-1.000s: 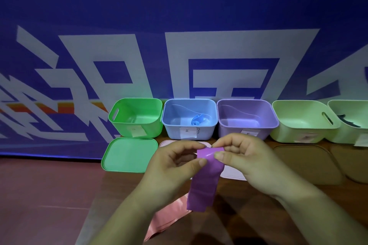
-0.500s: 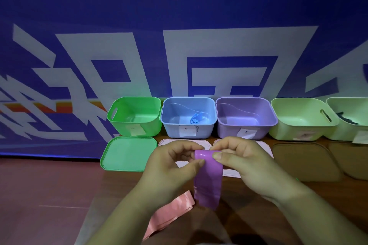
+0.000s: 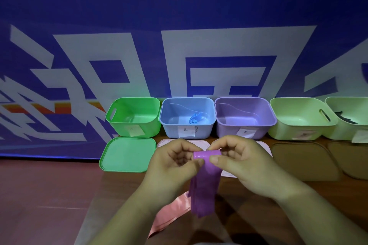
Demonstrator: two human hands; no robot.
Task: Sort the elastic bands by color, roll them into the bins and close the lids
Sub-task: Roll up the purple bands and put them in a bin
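At frame centre my left hand (image 3: 175, 162) and right hand (image 3: 241, 160) pinch the half-rolled purple band (image 3: 205, 181). One blue roll (image 3: 194, 120) is binned; pink band (image 3: 169, 216) and all lids remain.

Left hand (image 3: 175, 165) and right hand (image 3: 245, 163) pinch the rolled top end of a purple band (image 3: 203, 191), thumbs in front, fingers curled behind. The band's unrolled tail hangs loose toward the table (image 3: 258, 215). A pink band (image 3: 171, 217) lies flat on the table, partly behind the tail.

Open bins in the back row, left to right:
- green bin (image 3: 119, 127)
- blue bin (image 3: 171, 131), with a rolled blue band (image 3: 195, 120) inside
- purple bin (image 3: 225, 131)
- pale green bin (image 3: 286, 131)
- second pale green bin (image 3: 338, 133), cut off by the frame, with a dark band (image 3: 342, 117) inside

A green lid (image 3: 127, 155) lies flat in front of the green bin. Two pale lids (image 3: 264, 149) are mostly hidden by the hands, with brown lids (image 3: 304, 161) to their right. A blue banner (image 3: 179, 26) hangs behind.
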